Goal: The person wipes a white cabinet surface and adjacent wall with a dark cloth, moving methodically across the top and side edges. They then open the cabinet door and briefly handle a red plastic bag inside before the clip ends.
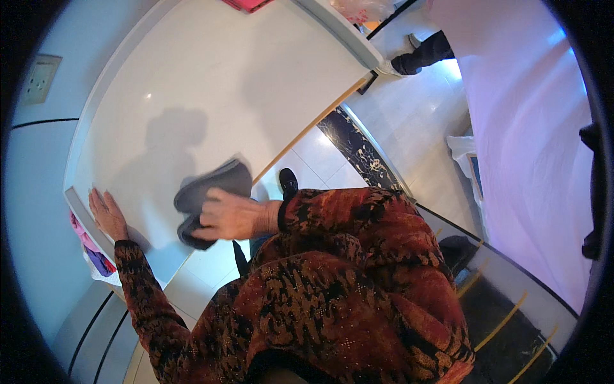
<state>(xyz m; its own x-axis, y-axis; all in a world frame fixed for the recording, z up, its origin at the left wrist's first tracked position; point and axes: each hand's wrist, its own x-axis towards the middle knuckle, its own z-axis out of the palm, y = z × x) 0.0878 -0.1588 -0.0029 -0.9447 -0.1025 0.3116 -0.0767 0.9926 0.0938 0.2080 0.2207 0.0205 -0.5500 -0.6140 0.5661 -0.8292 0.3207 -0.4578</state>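
My right hand (230,215) grips a pair of dark grey shoes or slippers (216,185) near the front edge of a white tabletop (192,81). One lies above my fingers in the view, the other shows partly below them; motion blur hides their exact kind. At the left, my left hand (108,215) rests flat on the tabletop beside its raised rim, fingers together and pointing away, holding nothing. Both arms wear red, brown and black patterned sleeves.
Pink and purple cloths (93,249) lie beyond the table's left rim. A red item (247,4) is at the far edge. Another person's leg (424,53) shows at the upper right, near a pink hanging sheet (523,144). A wall socket (43,79) is at the left.
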